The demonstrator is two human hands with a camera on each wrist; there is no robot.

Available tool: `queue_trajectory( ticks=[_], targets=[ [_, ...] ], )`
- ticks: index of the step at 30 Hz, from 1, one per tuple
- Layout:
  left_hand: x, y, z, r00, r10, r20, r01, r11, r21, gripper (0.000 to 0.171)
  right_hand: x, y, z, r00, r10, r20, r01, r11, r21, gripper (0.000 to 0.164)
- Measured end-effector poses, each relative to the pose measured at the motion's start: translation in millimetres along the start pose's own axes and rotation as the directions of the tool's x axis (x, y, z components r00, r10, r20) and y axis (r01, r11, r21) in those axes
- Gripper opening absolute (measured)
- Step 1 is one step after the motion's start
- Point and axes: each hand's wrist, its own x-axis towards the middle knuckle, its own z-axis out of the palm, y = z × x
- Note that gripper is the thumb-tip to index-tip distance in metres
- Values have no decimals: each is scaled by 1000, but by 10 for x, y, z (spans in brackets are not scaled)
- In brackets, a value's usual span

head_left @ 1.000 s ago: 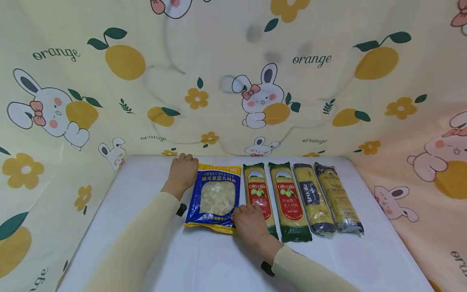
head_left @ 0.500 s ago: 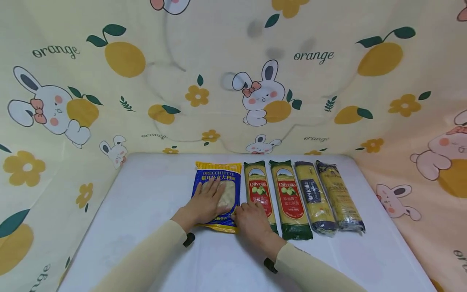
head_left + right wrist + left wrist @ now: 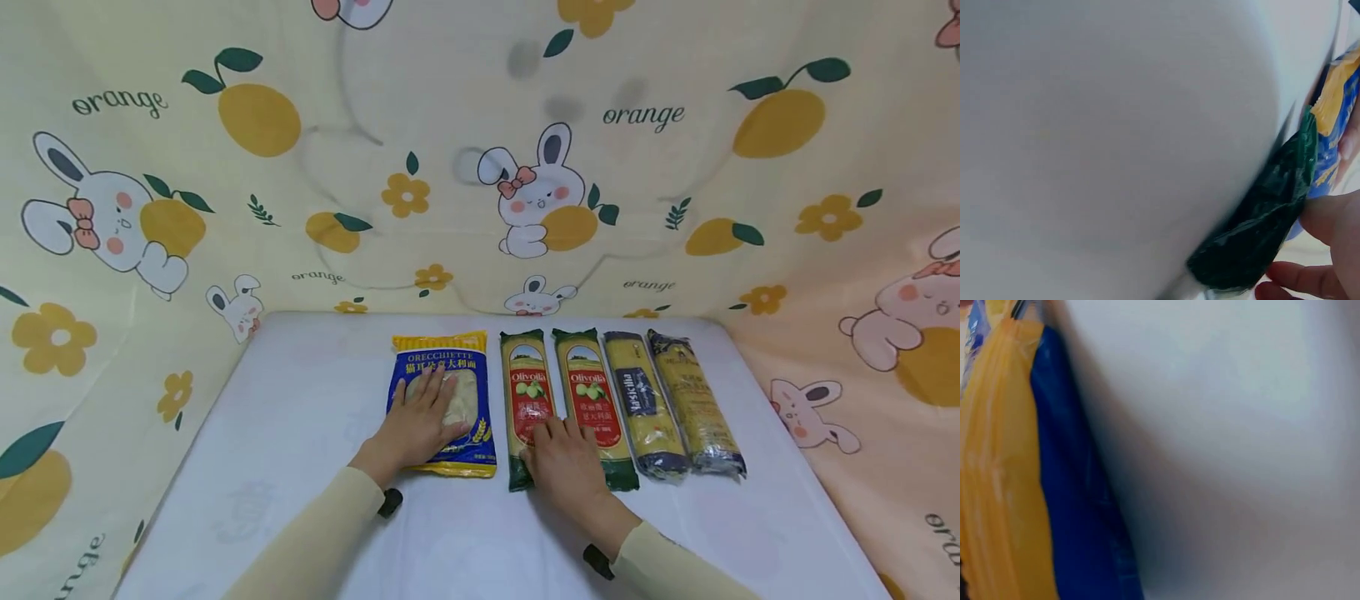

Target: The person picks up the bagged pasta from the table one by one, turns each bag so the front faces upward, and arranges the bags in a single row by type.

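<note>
My left hand (image 3: 416, 425) lies with extended fingers on a blue and yellow bag of orecchiette (image 3: 476, 400), covering part of its clear window. The bag's yellow end and blue side (image 3: 1072, 475) fill the left of the left wrist view. My right hand (image 3: 568, 467) grips the lower part of the nearer-left spaghetti packet (image 3: 528, 375), green with a red label. In the right wrist view its dark green end (image 3: 1260, 212) sits between thumb and fingers. Those fingers also overlap the second, matching spaghetti packet (image 3: 592, 383) in the head view.
Two more long pasta packets lie to the right: one with a dark blue label (image 3: 641, 400) and a golden one with dark ends (image 3: 697, 408). All rest on a white table (image 3: 300, 383). A printed cloth (image 3: 450, 183) hangs behind and at both sides.
My left hand has come down from the bag's top left corner onto its front. The bag has shifted slightly left. My right hand has left it and straightened the first spaghetti packet.
</note>
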Motion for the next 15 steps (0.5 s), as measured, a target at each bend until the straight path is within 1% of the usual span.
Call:
queue_trajectory(
  ticks=[6,14,15],
  targets=[
    [37,-97,-4,1000,-16,11,16,1000,-6,90,10,26,57,1000,21,-6,-21,1000,-2,45],
    [72,-92,11,999,-19,32,21,998,-67,89,3,12,83,999,39,-9,-39,999,-10,42],
    [69,-88,17,999,-19,26,21,997,-72,89,0,13,84,999,41,-8,-41,999,-7,41]
  ],
)
